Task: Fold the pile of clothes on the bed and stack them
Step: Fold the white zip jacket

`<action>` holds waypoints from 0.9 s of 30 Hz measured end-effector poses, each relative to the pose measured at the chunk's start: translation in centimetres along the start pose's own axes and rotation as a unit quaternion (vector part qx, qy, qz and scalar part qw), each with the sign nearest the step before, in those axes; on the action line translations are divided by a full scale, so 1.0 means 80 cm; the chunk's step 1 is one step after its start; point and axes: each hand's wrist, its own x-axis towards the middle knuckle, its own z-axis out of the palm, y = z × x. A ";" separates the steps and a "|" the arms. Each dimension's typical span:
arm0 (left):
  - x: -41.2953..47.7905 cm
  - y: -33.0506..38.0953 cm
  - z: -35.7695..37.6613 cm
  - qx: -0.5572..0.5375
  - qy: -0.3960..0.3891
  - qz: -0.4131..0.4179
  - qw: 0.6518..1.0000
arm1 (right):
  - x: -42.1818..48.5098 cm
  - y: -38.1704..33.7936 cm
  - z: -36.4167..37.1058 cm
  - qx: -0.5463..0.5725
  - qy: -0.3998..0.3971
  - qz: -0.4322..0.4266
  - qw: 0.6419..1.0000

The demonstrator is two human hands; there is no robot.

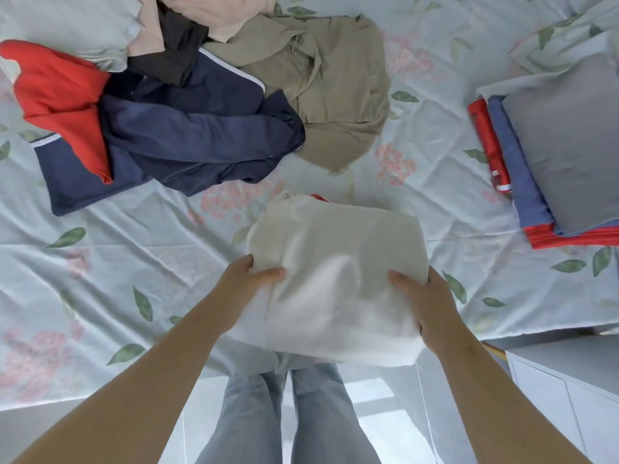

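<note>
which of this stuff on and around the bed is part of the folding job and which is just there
Part of the job: cream garment, gripped by the left hand and right hand; unfolded pile of red, navy and khaki clothes; folded stack, grey on top.
Just there: floral sheet; white cabinet beside the bed.

Off-white garment [335, 256] between left hand [249, 279] and right hand [425, 303]. Bed sheet [134, 262]: pale mint, pink flowers, green leaves. Beyond left hand, pile [187, 128]: navy with white piping, red, khaki, dark brown, peach. Beyond right hand, stack [569, 145]: grey, blue, red.
</note>
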 end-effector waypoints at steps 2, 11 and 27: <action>-0.001 -0.018 -0.010 -0.028 0.015 -0.027 0.999 | -0.003 0.009 -0.006 -0.021 0.016 -0.005 1.000; 0.044 -0.044 0.008 0.056 0.115 -0.043 0.991 | 0.016 0.048 0.024 -0.048 0.036 0.086 0.995; 0.020 0.057 0.003 -0.102 -0.122 0.030 0.987 | 0.001 -0.023 -0.006 0.014 0.008 0.050 0.999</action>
